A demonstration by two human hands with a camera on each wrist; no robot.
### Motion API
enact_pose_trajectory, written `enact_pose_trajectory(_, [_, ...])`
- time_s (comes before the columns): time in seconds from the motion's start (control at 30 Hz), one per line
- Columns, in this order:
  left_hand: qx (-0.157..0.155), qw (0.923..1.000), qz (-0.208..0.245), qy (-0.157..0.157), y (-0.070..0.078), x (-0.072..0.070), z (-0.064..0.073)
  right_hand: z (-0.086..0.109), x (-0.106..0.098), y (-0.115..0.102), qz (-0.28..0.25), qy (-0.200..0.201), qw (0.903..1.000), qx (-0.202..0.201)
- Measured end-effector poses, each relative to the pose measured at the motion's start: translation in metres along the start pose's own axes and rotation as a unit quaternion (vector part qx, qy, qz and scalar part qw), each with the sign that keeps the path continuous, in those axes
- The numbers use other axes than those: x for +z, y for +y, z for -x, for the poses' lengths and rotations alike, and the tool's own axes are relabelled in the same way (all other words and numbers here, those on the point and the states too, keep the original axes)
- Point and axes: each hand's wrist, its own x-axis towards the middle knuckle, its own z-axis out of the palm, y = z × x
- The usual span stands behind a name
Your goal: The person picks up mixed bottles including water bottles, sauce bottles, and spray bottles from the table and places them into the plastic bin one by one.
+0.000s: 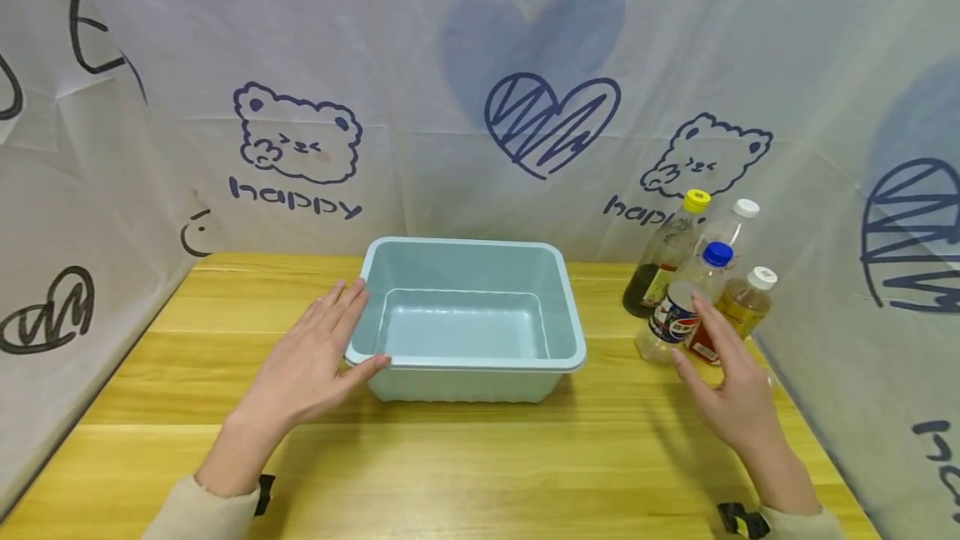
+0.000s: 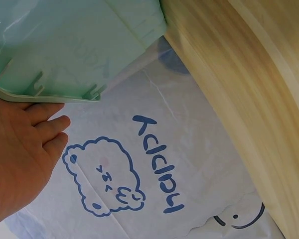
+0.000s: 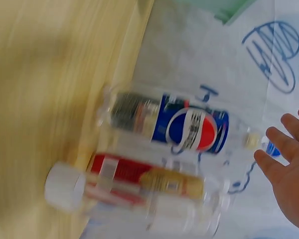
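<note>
A pale blue-green plastic basin (image 1: 468,363) stands on the table. My left hand (image 1: 315,357) touches its left rim with straight fingers, the thumb reaching over the front left corner. In the left wrist view, the fingers lie along the basin's rim (image 2: 50,98). My right hand (image 1: 735,398) is open close to a clear Pepsi bottle (image 1: 675,319) with a blue cap; the right wrist view shows the fingers apart near that cap. Around it stand a yellow-capped bottle of dark liquid (image 1: 643,288), a white-capped bottle with amber contents (image 1: 746,305) and a clear white-capped bottle (image 1: 738,227).
Another white cap (image 3: 65,186) appears low by the tabletop in the right wrist view; its bottle is blurred. The wooden table (image 1: 480,473) meets a printed white cloth (image 1: 420,65) at the back and sides. The bottles cluster near the right edge.
</note>
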Motion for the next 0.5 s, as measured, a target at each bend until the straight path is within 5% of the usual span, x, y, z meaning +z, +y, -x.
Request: enact_pose_trajectory(0.5, [-0.001, 1.0, 0.005, -0.002, 0.0, -0.001, 0.0, 0.029, -0.032, 0.036, 0.052, -0.002, 0.9961, 0.072])
